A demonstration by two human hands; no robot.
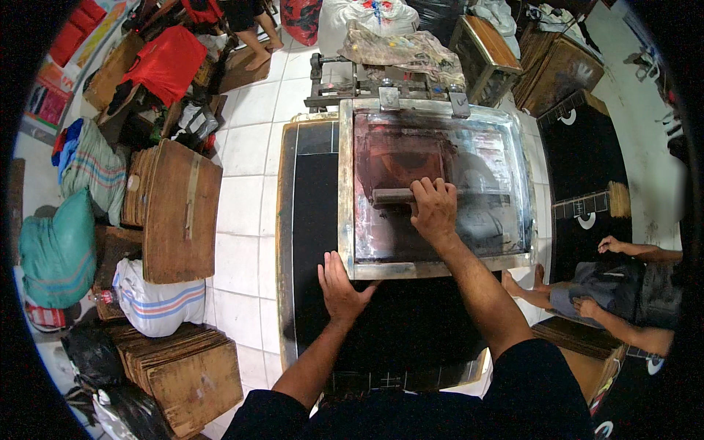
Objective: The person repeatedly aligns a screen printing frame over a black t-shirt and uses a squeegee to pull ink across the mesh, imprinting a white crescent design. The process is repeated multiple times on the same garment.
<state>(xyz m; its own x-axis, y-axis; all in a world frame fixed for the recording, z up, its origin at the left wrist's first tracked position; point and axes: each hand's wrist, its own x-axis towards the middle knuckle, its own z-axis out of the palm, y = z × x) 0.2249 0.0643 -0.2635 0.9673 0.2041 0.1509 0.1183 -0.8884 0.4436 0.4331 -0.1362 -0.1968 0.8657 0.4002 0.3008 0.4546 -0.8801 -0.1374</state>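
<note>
A pale-framed mesh screen (494, 188) lies over a long black board (314, 205), held by metal clamps (460, 104) along its far edge. Dark reddish ink (400, 155) covers the upper left part of the mesh. My right hand (433, 211) grips a squeegee (391, 196) resting on the mesh near that ink. My left hand (342, 293) has its fingers spread at the near left corner of the screen's frame, fingertips beside the frame and palm over the black board.
Stacked wooden boards (180, 209), sacks (57, 246) and a red cloth (165, 62) crowd the left. A seated person (623, 293) is at the right beside more black boards (572, 158). Another person's legs (257, 44) show at the back. A wooden stool (490, 44) stands behind.
</note>
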